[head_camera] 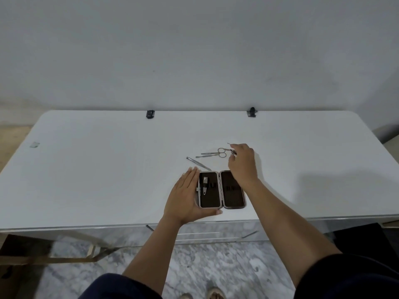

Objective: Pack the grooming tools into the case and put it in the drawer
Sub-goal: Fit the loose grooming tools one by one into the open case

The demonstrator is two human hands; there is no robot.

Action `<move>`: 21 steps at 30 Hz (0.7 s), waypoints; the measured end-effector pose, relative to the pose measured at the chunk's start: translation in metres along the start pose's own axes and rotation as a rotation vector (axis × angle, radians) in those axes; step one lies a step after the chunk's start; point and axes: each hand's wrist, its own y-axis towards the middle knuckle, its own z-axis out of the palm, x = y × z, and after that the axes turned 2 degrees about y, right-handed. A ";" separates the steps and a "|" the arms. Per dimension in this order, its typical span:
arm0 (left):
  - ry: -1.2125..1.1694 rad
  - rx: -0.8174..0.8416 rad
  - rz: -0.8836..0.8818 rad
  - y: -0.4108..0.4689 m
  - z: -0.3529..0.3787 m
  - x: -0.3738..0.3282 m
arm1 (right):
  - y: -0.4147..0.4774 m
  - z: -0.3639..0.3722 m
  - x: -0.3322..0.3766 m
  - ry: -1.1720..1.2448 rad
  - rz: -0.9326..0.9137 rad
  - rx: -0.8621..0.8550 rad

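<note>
A small case (233, 189) lies open on the white table (108, 169), both dark halves facing up. A nail clipper (204, 186) sits in the left half. My left hand (186, 195) cups the case's left edge, thumb under its near corner. Behind the case lie small scissors (220, 152), a thin metal pusher (204, 156) and tweezers (197, 163). My right hand (243, 161) hovers over the tools to the right of the scissors, fingers pinched on a small metal tool (233, 152); a thin pick (229, 144) pokes out past the fingertips.
Two black clips (150, 114) (251, 112) sit on the table's far edge against the wall. A drawer front (200, 233) shows under the table's near edge. A scrap of tape (34, 144) lies at the far left. My feet stand on marble floor.
</note>
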 end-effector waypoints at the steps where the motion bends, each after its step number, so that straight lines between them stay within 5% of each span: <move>1: -0.002 0.000 0.000 0.000 0.000 0.000 | 0.001 0.000 -0.005 -0.051 -0.013 -0.006; 13: -0.009 0.014 -0.020 0.000 -0.001 0.000 | 0.001 0.008 -0.013 -0.193 -0.031 0.042; 21: 0.006 0.002 -0.008 0.001 0.000 0.001 | 0.002 -0.006 0.004 0.235 0.102 0.033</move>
